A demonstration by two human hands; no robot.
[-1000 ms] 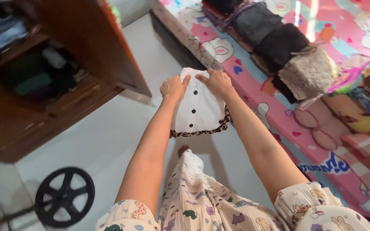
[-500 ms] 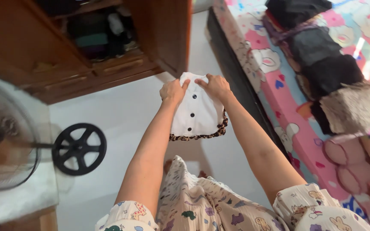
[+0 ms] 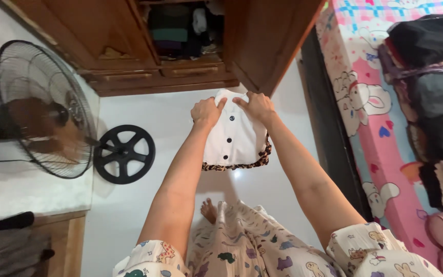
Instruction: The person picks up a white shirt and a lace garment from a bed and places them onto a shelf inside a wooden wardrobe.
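Over pale floor (image 3: pixel 144 215): folded white garment (image 3: pixel 234 138), dark buttons, leopard-print hem.

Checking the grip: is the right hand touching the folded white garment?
Touching. The head view shows the right hand with fingers curled over the top edge of the white garment.

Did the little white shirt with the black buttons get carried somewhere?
Yes. The white shirt, held in the left hand and right hand, is now closer to the open wooden wardrobe and further from the bed.
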